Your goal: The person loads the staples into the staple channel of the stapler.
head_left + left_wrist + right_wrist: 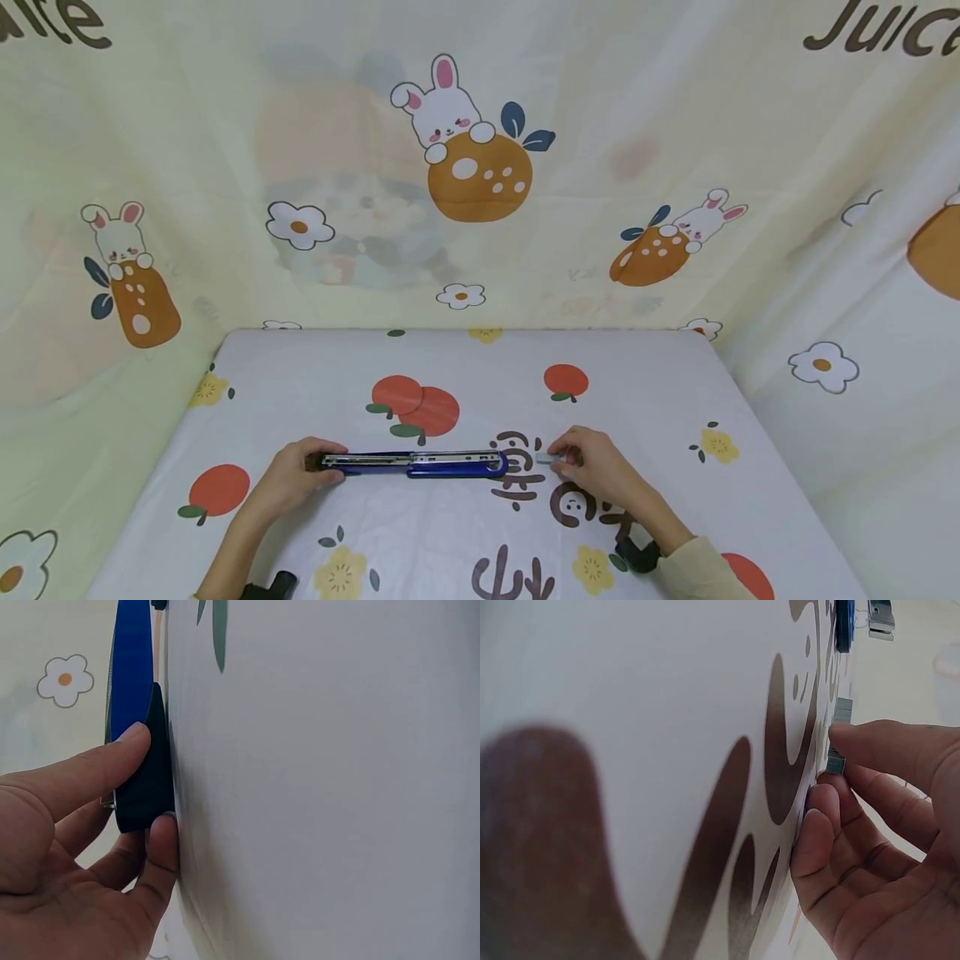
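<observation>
A long blue stapler [457,468] lies across the table with its metal channel showing along its length. At its left end my left hand [294,477] grips the black part, thumb on one side and fingers on the other. In the left wrist view the thumb presses near where the blue body [132,667] meets the black end [150,780]. My right hand [600,467] pinches a small grey strip of staples [842,710] between thumb and fingers. The strip points toward the stapler's right end, a short gap apart from it. The fingers hide part of the strip.
A white cloth with printed fruit and lettering covers the table [420,533]. Behind it hangs a pale curtain [570,250] with rabbit prints, and more curtain closes off both sides. Black bands [637,554] sit on both wrists.
</observation>
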### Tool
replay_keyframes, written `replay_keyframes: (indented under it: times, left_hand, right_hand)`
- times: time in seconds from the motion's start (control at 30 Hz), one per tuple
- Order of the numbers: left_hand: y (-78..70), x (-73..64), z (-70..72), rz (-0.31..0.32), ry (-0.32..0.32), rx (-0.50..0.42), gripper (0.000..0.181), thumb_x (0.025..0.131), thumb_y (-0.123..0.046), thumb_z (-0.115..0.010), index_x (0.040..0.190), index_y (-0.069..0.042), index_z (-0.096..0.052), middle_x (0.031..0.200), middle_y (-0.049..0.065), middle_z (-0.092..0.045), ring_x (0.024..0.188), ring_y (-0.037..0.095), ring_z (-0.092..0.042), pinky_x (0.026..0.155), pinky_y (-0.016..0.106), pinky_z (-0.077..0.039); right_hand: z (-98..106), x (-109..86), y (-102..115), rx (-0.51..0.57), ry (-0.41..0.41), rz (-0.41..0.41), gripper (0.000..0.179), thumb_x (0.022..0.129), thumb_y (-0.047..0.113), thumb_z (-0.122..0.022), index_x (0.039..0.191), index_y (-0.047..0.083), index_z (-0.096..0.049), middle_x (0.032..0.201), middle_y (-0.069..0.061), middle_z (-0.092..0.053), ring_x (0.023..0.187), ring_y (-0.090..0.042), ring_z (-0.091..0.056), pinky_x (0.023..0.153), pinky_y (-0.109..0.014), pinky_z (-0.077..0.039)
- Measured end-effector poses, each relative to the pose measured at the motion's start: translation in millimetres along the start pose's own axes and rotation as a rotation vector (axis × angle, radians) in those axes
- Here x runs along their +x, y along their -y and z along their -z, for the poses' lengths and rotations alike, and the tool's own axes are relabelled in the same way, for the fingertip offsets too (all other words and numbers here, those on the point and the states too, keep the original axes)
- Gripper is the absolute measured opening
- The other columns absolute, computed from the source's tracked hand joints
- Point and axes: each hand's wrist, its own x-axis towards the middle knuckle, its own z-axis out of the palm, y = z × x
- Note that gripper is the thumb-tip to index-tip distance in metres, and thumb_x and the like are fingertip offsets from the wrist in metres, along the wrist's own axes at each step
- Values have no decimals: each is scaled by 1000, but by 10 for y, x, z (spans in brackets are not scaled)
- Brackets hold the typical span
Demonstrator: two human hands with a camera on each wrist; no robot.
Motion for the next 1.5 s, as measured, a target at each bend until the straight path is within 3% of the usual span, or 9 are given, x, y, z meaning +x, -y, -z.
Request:
replay_keyframes:
  times: [0.37, 0.87, 1.5]
  left_hand:
    - [-20, 9, 16, -22, 2, 0, 32, 90, -13, -84, 121, -12, -78, 128, 14, -72, 117, 30, -60, 107, 55, -49]
    - [-27, 3, 9, -29, -7, -18, 33, 88, -10, -85, 120, -9, -77, 121, 13, -72, 104, 23, -60, 89, 37, -50]
    - [-23, -18, 0, -6, -5, -19, 33, 89, -10, -84, 121, -10, -77, 123, 13, -72, 107, 25, -60, 94, 42, -51]
  right_hand:
    - [45, 3, 21, 26, -34, -7, 18, 90, 11, -85, 106, 14, -79, 92, 4, -66, 83, -11, -58, 73, -20, -54]
    - [131, 4, 81, 40, -49, 111, 16, 89, 9, -84, 104, 13, -78, 92, 6, -69, 84, -9, -60, 78, -25, -59]
    - [175, 20, 263, 122, -31, 183, 16, 90, 9, -82, 105, 10, -76, 94, 4, -70, 83, -7, -60, 74, -23, -57]
